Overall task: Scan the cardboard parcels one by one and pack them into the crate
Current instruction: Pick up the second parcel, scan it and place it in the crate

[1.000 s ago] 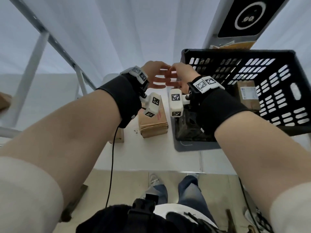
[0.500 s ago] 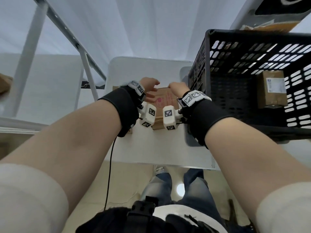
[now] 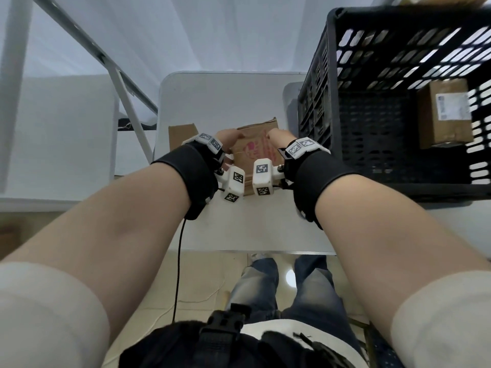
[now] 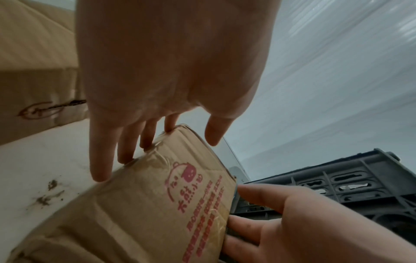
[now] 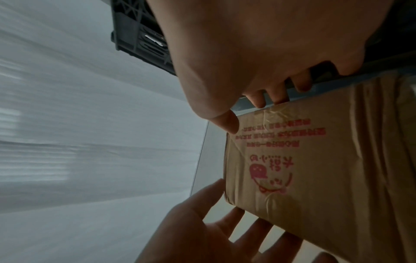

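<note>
A brown cardboard parcel point(image 3: 255, 150) with pink print lies on the white table point(image 3: 239, 229), just left of the black crate point(image 3: 318, 102). My left hand point(image 3: 227, 139) stands at its left side. In the left wrist view the straight fingers point(image 4: 126, 142) touch the edge of the parcel point(image 4: 157, 204) and the thumb hovers over the top. My right hand point(image 3: 279, 136) presses the opposite side. The right wrist view shows its thumb tip point(image 5: 227, 122) on the corner of the parcel point(image 5: 315, 169) and its fingers along the edge. Inside the crate stands one labelled parcel point(image 3: 443, 112).
Another cardboard box point(image 3: 182, 134) sits on the table behind my left wrist. A grey metal frame point(image 3: 127, 102) slants down at the left of the table. The crate's left wall stands close to my right hand.
Both hands came down from in front of the crate's rim to the printed parcel on the table and now touch its two sides. The head view has tilted downward.
</note>
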`<state>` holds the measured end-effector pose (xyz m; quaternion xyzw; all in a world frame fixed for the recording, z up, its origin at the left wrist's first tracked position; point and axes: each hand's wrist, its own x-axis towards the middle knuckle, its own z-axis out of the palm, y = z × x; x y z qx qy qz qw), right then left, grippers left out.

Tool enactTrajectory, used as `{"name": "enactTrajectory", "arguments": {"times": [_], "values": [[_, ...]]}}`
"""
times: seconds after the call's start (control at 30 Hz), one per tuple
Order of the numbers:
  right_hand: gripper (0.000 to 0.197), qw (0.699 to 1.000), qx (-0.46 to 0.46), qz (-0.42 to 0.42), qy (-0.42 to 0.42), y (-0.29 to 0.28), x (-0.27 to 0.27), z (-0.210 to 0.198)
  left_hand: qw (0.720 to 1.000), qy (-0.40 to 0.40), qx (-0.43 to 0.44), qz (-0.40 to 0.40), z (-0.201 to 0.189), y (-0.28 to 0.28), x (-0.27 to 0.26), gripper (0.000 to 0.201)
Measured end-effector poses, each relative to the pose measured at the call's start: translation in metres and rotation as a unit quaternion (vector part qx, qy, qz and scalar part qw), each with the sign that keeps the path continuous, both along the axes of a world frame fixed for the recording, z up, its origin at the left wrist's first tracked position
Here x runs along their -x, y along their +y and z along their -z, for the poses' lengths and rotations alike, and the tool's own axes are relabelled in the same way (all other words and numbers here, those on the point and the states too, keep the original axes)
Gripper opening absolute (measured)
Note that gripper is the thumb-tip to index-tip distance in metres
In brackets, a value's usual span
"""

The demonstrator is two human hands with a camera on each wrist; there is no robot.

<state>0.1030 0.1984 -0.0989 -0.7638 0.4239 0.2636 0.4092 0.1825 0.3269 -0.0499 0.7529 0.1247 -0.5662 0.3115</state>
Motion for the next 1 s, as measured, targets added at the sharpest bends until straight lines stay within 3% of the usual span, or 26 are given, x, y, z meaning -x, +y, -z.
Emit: {"name": "enactTrajectory", "arguments": {"times": [0.13,0.2,0.3,0.4,0.53,0.63,0.77,1.0], "values": [[0.038,0.996,-0.047,0.066,-0.023,0.007,-0.005,-0.019,1.000,-0.007,0.014,0.006,0.003,0.001,-0.006,0.068],[0.044,0.980,-0.126,0.148,-0.034,0.007,-0.009,-0.030,1.000,-0.023,0.013,0.005,-0.007,0.000,-0.009,0.065],[0.048,0.971,-0.148,0.164,-0.090,0.005,-0.013,-0.054,0.998,-0.055,0.010,-0.003,-0.035,0.001,-0.013,0.058],[0.041,0.994,-0.065,0.071,-0.057,0.003,-0.029,-0.085,0.996,-0.085,0.017,-0.012,-0.063,0.001,-0.020,0.055],[0.038,0.989,0.049,0.031,-0.138,0.003,-0.038,-0.145,0.988,-0.139,0.059,-0.030,-0.117,-0.004,-0.026,0.046],[0.041,0.981,0.060,0.065,-0.174,-0.003,-0.037,-0.183,0.975,-0.190,0.106,-0.040,-0.162,-0.011,-0.028,0.033],[0.046,0.945,-0.009,0.191,-0.266,-0.013,-0.017,-0.245,0.964,-0.206,0.166,-0.040,-0.220,-0.020,-0.023,0.025],[0.044,0.919,0.040,0.212,-0.331,-0.034,0.054,-0.339,0.932,-0.248,0.262,-0.022,-0.302,-0.045,0.026,0.022]]}}
